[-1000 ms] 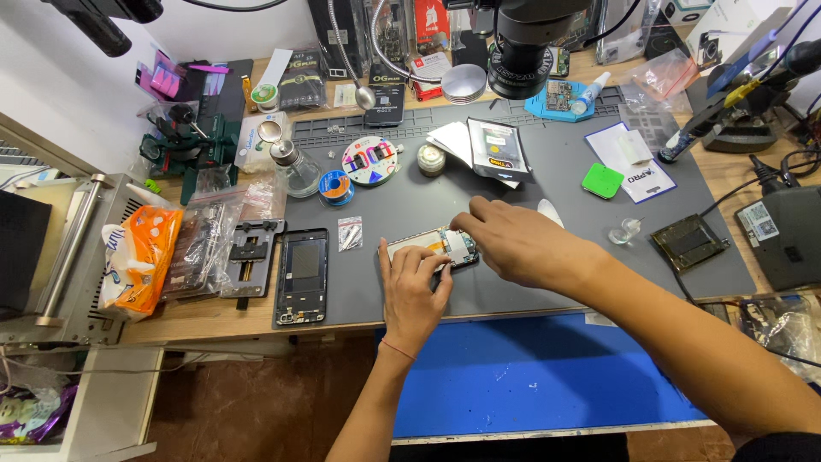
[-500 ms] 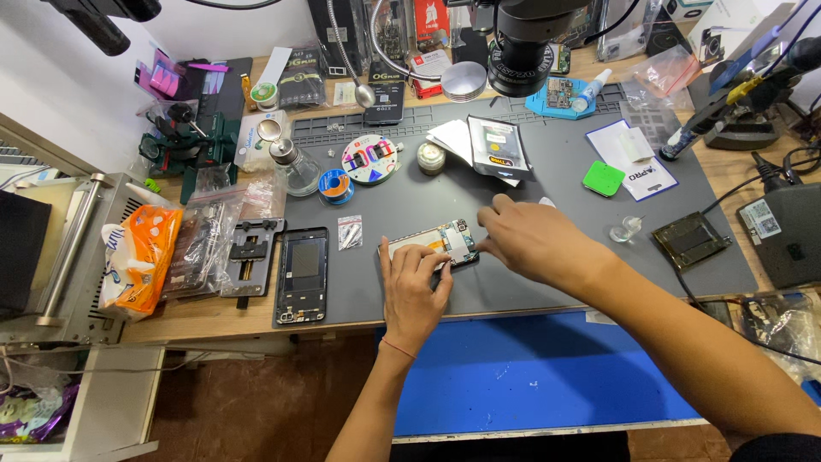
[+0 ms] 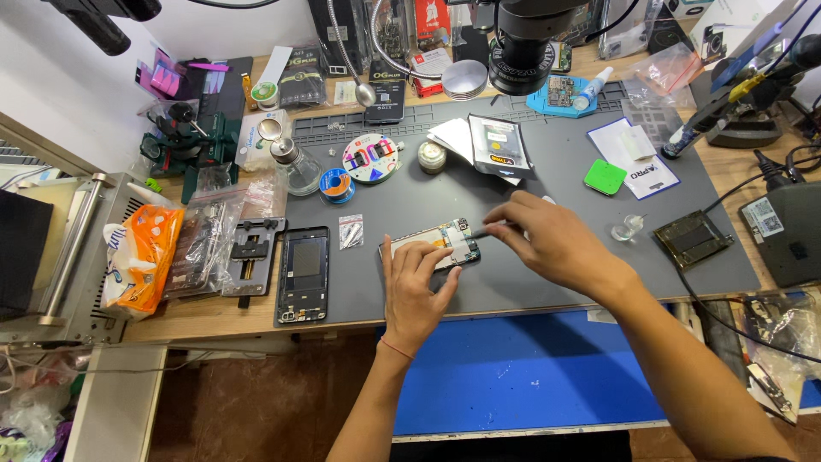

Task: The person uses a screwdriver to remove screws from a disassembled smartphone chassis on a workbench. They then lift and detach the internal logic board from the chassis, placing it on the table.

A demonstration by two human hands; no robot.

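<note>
An opened phone with its insides showing lies on the grey work mat. My left hand rests flat on the phone's near left part, fingers spread, pinning it to the mat. My right hand hovers just right of the phone and pinches a thin dark tool whose tip touches the phone's right end.
A black phone frame and a black jig lie left of the phone. A small bag, tape rolls, a round parts tray, a green square and a microscope head stand behind. A dark plate sits right.
My right hand has drawn a little to the right, off the phone's top, and now works the tool at the phone's right end. My left hand stays put.
</note>
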